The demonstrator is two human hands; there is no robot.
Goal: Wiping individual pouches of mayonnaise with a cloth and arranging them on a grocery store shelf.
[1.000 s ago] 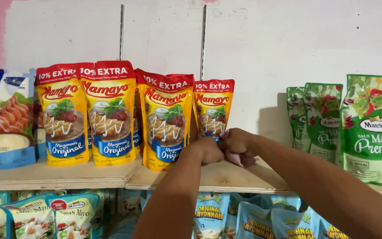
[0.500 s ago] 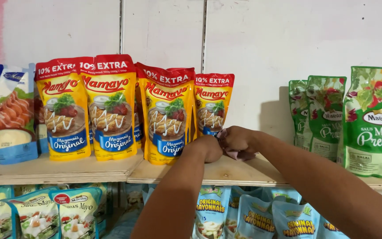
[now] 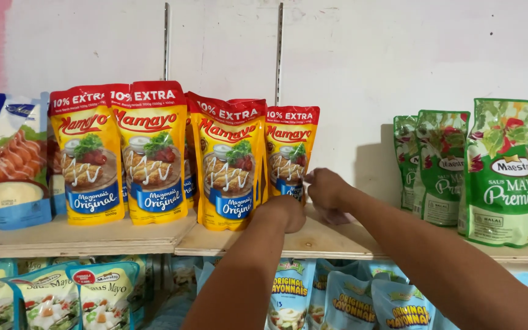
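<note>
White wall and two metal shelf rails fill the upper frame, above a wooden shelf (image 3: 123, 235) crossing the middle. At frame centre, a small yellow pouch (image 3: 289, 150) with a red top band is stood upright on the shelf, rearmost of its row; a dish picture and a blue label are printed on its front. Its lower right edge is touched by the right hand (image 3: 325, 190), fingers curled loosely; whether it is gripped cannot be told. The left hand (image 3: 285, 212) is held clenched just below, against the foot of a larger yellow pouch (image 3: 230, 165), which partly covers the small one. Further left, two more large pouches (image 3: 120, 153) are lined up side by side. At the left edge, a blue pouch (image 3: 13, 162) is stood. On the right, well apart, three green pouches (image 3: 465, 168) are ranged upright. In the lower frame, pale blue pouches (image 3: 349, 299) are crowded on a lower level, behind both forearms.
</note>
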